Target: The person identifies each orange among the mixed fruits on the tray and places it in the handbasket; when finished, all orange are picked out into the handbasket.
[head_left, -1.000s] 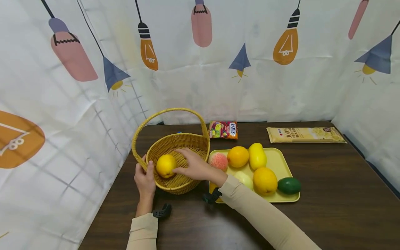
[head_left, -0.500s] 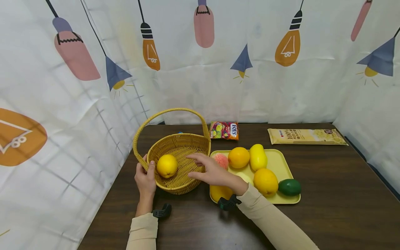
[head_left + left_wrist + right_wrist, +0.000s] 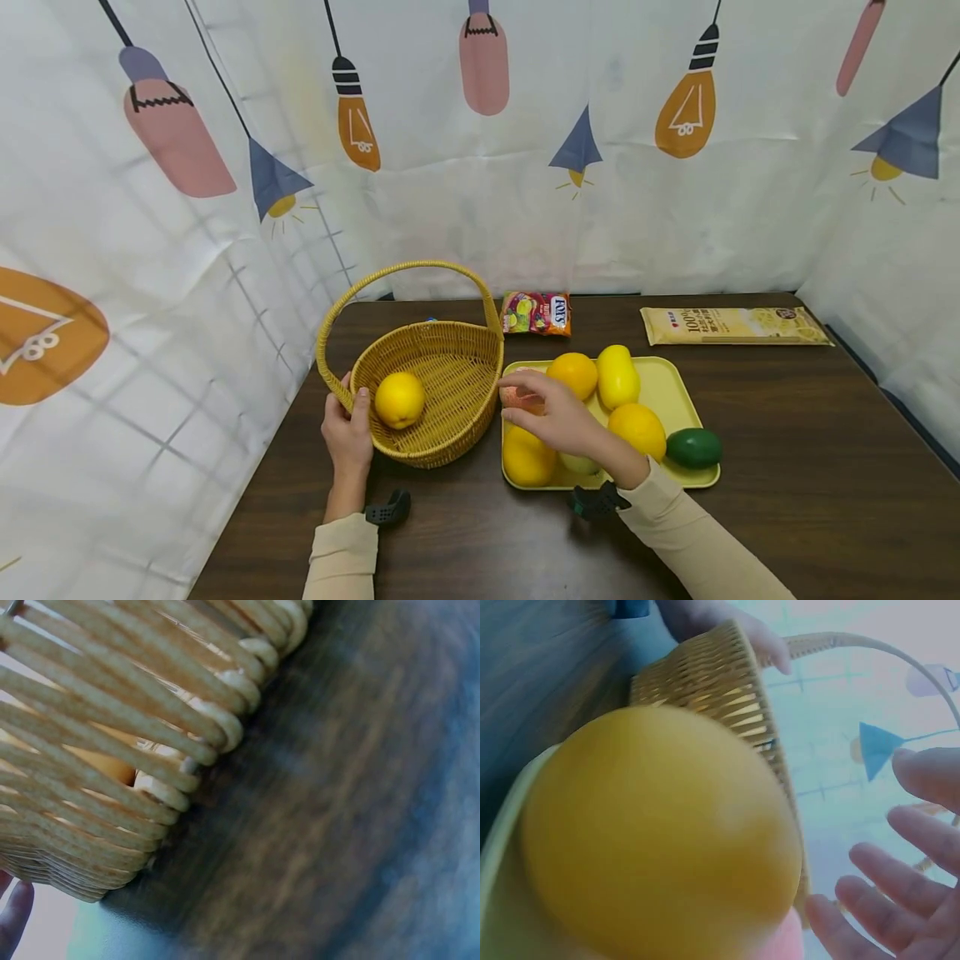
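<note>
Left grip holding basket, right grip released over tray

At far left we are seeing the left grip, a bare hand, grasping the basket's side, its thumb lying over the rim. In the basket, on the side nearest that hand, a yellow-orange fruit is resting on the woven bottom. The basket is sitting on the dark counter, just left of the yellow tray.

At the tray's left end a pink peach is showing between the right grip's fingers and thumb, and a large yellow fruit is occupying the near corner. Behind, a colourful packet is lying on the counter. The right grip is hovering with parted, gently curved fingers, grasping nothing; whether it is touching the peach we are not able to tell. Moving right, we are noting an orange, a pale green fruit half hiding under the wrist, an elongated yellow fruit and a larger orange-yellow fruit. A dark green fruit is resting at the tray's right edge. At far right a long beige package is lying near the counter's back edge.
</note>
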`<action>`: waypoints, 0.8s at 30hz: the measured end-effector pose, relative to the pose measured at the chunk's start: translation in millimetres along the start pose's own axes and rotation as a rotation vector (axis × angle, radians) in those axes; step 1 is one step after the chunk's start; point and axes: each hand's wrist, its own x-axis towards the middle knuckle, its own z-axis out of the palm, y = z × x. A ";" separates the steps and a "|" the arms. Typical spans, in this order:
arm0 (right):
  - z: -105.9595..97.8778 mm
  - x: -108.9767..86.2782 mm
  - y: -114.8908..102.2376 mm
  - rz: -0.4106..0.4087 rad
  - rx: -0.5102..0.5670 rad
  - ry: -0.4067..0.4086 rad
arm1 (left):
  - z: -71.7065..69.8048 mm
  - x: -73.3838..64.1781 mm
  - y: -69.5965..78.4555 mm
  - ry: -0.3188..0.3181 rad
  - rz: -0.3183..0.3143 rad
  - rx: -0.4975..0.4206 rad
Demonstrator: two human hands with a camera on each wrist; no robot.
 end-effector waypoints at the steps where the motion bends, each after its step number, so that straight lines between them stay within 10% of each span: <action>1: -1.5 -3.1 0.6 0.010 -0.016 0.024 | 0.0 -0.1 0.3 0.000 0.001 0.000; 15: -2.4 -27.1 24.2 0.089 -0.075 0.126 | -0.2 -2.2 2.8 -0.006 -0.011 0.026; 24: -0.4 -35.8 24.1 0.035 -0.349 0.078 | 0.2 -1.8 3.3 0.010 0.004 0.020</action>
